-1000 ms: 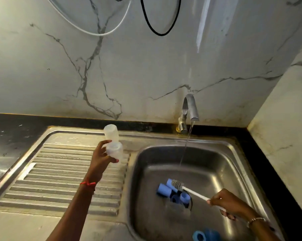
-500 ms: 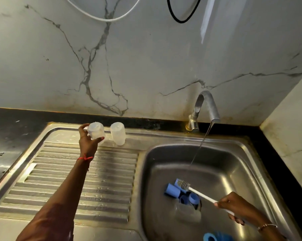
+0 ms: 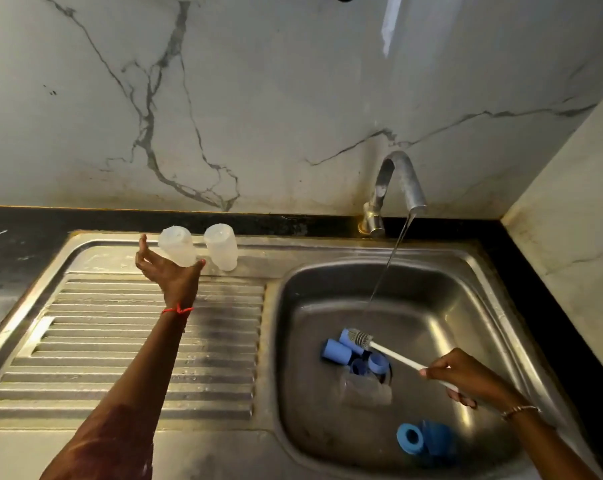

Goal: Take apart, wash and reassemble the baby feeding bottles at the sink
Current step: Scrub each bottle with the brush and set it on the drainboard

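Pinching thin white brush (image 3: 393, 355), right grip (image 3: 466, 379); left grip (image 3: 170, 268) spread beside frosted bottle (image 3: 177, 245).

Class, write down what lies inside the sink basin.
Blue bottle parts cluster at the middle, with a clear bottle beside them and another blue part nearer. The right hand holds a bottle brush over them. Whatever lies beneath them is hidden.

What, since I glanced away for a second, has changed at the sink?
The left hand carried its clear bottle to the back of the drainboard, beside the other clear bottle, and has spread open; the carried bottle stands tilted, close against it. Unchanged: the right hand grips the brush over the blue parts; the tap runs.
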